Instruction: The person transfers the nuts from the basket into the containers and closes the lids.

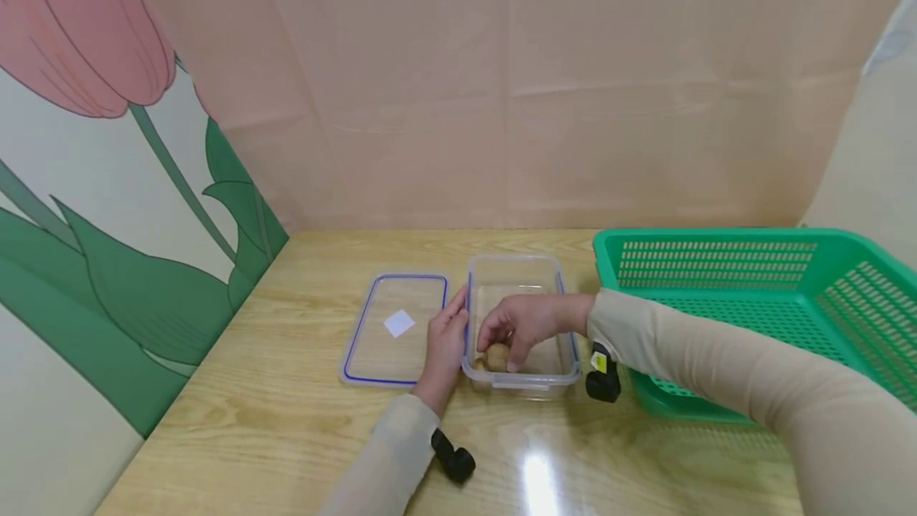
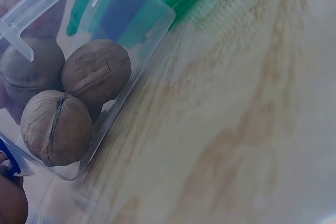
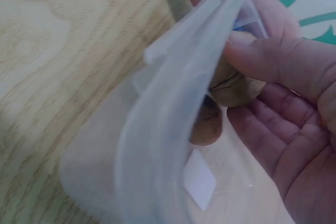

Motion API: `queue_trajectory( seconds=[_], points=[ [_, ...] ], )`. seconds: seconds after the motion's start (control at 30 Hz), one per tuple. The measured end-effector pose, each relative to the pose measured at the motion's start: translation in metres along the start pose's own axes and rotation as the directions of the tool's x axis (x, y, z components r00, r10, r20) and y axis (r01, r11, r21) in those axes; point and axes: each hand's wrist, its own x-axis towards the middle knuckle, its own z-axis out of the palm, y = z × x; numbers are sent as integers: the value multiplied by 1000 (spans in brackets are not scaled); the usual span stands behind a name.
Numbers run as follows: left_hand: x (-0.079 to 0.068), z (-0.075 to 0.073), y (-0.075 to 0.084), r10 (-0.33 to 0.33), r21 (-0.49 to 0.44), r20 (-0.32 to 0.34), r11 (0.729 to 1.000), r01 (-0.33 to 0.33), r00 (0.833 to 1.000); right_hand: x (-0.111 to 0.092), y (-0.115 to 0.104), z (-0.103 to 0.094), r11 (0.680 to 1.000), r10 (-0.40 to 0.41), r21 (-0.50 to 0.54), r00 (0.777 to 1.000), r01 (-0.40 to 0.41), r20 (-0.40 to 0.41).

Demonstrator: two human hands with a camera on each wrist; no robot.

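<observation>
A clear plastic food container (image 1: 526, 380) stands uncovered on the wooden table. My right hand (image 1: 521, 322) reaches down inside it and holds a walnut (image 3: 236, 85) between thumb and fingers at the near left corner. Through the clear wall, the left wrist view shows other walnuts (image 2: 56, 128) clustered in that corner, one (image 2: 97, 72) beside another. Along the container's left side lies my left hand (image 1: 446, 341), its fingers extended against the wall. Left of that hand, the blue-edged lid (image 1: 365, 357) lies flat on the table.
A large green plastic basket (image 1: 716, 236) stands at the right, under and behind my right forearm. Inside the lid's outline shows a small white square (image 1: 399, 323). A pink cloth (image 1: 501, 142) hangs behind the table, and a tulip-painted wall (image 1: 143, 261) borders the left.
</observation>
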Motion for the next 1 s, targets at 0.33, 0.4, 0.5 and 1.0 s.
queue_trajectory(
  seconds=[0.33,0.4,0.5,1.0],
  points=[
    [-2,1,-1,0,-9,7,1000,0,1000,-6,2,-5,998,39,52,996,-35,-84],
    [-3,1,0,9,-14,17,1000,-9,1000,-11,0,-7,996,47,76,991,-38,-123],
    [-3,1,0,5,-11,26,1000,-5,1000,-20,-2,-14,995,37,102,980,-17,-197],
    [-2,1,4,-4,-6,1,1000,4,1000,-80,3,-55,983,25,178,920,48,-390]
  ],
)
